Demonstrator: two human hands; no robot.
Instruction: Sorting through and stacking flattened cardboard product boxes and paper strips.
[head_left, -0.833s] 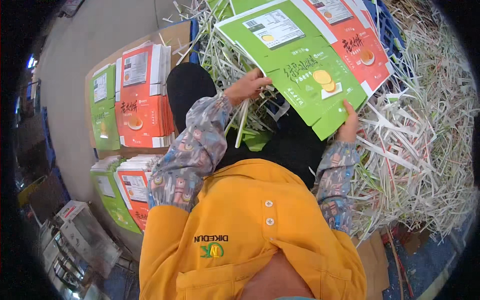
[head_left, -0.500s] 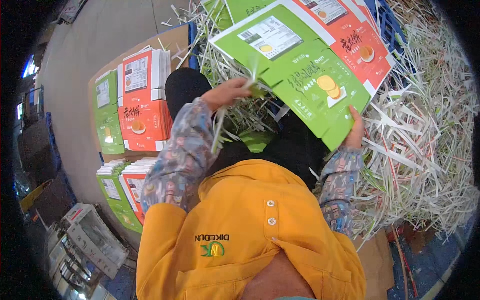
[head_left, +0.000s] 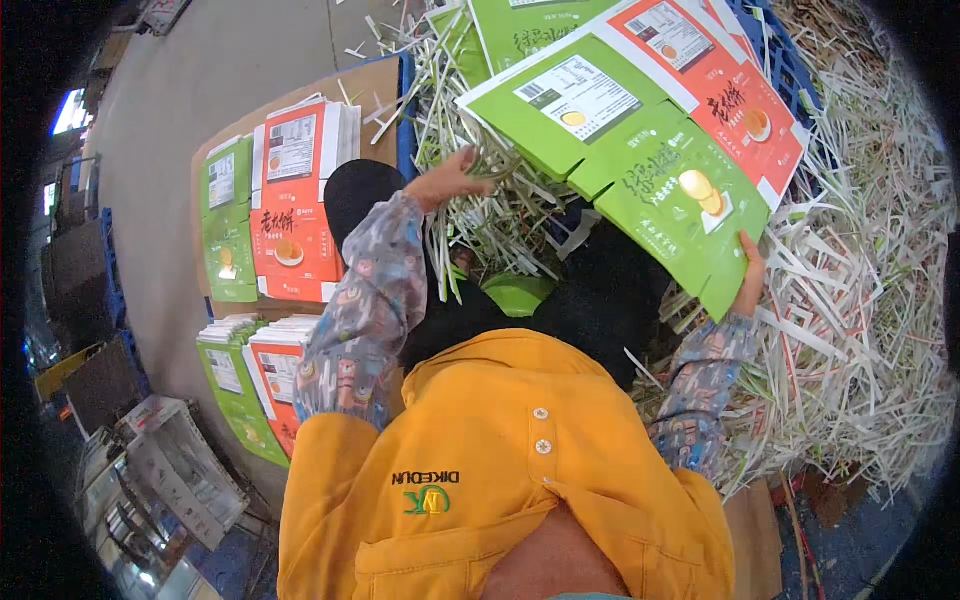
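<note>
My right hand (head_left: 749, 277) grips the lower right edge of a flat green and red printed carton sheet (head_left: 640, 215). Yellow round cakes are pictured on the sheet, and small slits run along its border. It lies tilted above my dark-trousered legs, with several similar sheets behind its top edge. To the left of the sheet, my left hand (head_left: 450, 182) is apart from it, fingers spread and holding nothing I can see. Loose white and green paper strips (head_left: 500, 215) hang and lie just beside and below that hand.
A large heap of shredded paper strips (head_left: 850, 330) fills the right side. At left, neat stacks of red cartons (head_left: 298, 225) and green cartons (head_left: 228, 235) rest on a brown cardboard sheet (head_left: 378, 90). Part of a blue pallet (head_left: 775, 55) shows behind the carton sheets.
The carton sheet and my right hand have shifted right in view. My left hand has let go of pale strips at the sheet's left edge and opened.
</note>
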